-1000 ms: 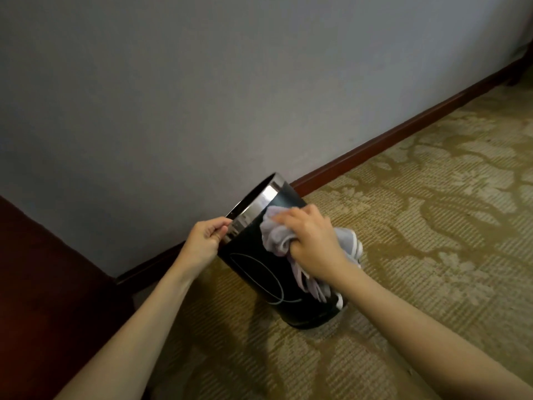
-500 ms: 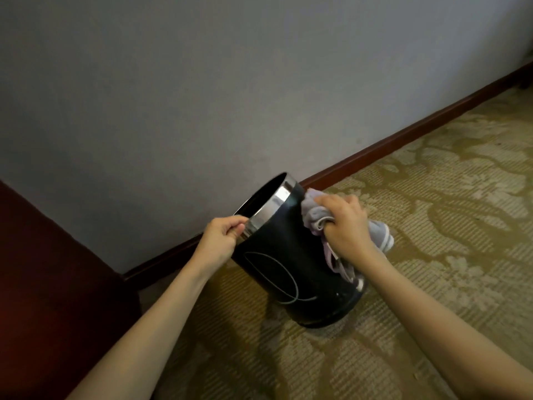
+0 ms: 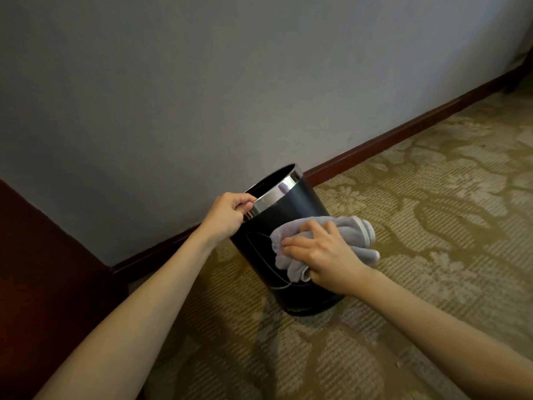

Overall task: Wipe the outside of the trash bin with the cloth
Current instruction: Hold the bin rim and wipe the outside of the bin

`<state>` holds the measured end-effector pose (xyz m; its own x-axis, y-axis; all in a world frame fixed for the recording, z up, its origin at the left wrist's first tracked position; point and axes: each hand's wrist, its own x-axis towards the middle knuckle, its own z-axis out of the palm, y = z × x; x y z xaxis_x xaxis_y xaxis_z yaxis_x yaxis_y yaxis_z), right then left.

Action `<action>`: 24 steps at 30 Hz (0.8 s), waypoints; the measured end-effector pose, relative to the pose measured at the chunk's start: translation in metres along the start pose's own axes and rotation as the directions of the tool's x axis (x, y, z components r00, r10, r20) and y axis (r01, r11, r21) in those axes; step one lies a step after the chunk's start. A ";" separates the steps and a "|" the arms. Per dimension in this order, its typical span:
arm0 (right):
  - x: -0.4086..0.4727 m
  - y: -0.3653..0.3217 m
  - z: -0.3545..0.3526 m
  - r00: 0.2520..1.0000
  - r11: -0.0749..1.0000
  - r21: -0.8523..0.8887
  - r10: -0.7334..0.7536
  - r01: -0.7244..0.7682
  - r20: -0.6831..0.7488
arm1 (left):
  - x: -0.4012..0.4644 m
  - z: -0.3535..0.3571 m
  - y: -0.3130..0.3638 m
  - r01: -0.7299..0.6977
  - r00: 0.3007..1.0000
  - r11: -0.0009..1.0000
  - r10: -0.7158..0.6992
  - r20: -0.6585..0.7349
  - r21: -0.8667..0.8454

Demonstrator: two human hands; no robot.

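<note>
The black trash bin (image 3: 291, 226) stands tilted on the patterned carpet (image 3: 418, 197) near the wall's wooden baseboard (image 3: 389, 140). The left hand (image 3: 227, 213) has its grip closed on the bin's chrome rim (image 3: 274, 194). The right hand (image 3: 323, 252) presses a bunched grey cloth (image 3: 340, 232) against the bin's side, fingers seemingly curled loosely into it.

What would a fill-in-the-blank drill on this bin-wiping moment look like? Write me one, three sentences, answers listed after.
1. The left hand grips the trash bin by its shiny metal ____.
2. The right hand presses a grey ____ against the bin's black side.
3. The bin stands tilted on a patterned ____, near the wall.

Missing words: rim; cloth; carpet
</note>
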<state>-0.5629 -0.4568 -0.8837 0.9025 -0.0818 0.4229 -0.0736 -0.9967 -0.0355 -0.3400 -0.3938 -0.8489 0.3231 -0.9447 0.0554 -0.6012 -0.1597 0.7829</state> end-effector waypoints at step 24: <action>0.023 0.032 -0.004 0.699 0.574 0.678 0.705 -0.459 -0.123 | -0.034 -0.028 -0.042 0.021 0.999 0.996 -0.018 0.040 -0.092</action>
<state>-0.5461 -0.4903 -0.8716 0.5267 -0.7596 0.3816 -0.1688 -0.5334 -0.8288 -0.3053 -0.3467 -0.8661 0.3038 -0.9526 0.0166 -0.5243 -0.1526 0.8378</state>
